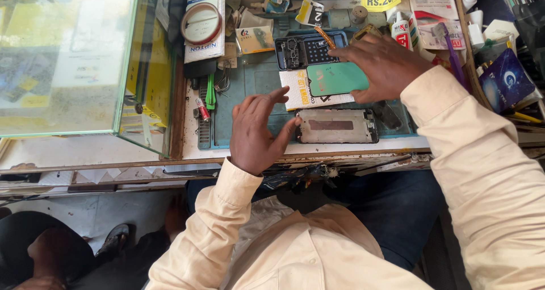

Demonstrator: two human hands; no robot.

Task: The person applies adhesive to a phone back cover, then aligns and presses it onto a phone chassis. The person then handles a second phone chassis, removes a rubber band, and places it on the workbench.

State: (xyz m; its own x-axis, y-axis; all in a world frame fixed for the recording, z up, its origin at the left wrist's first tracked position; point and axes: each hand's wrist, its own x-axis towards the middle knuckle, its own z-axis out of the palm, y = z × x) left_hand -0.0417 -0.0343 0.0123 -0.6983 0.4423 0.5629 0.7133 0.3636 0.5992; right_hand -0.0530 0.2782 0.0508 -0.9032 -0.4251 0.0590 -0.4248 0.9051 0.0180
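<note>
Two hands over teal mat [258, 80], right hand [381, 65] on green screen panel [336, 78], left hand [256, 132] beside phone frame [336, 126]

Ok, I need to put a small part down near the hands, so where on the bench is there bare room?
Bare mat shows between the green tweezers and the white card, above the left hand. A thin strip of bench edge lies below the phone frame. The back, behind the right hand holding the green screen, is crowded.

We had one view only, from a camera worn on the head. It looked steeply down, at close range, over the person's chest and sleeves onto the workbench [318, 148], with a glass case [68, 57] at the left edge.
</note>
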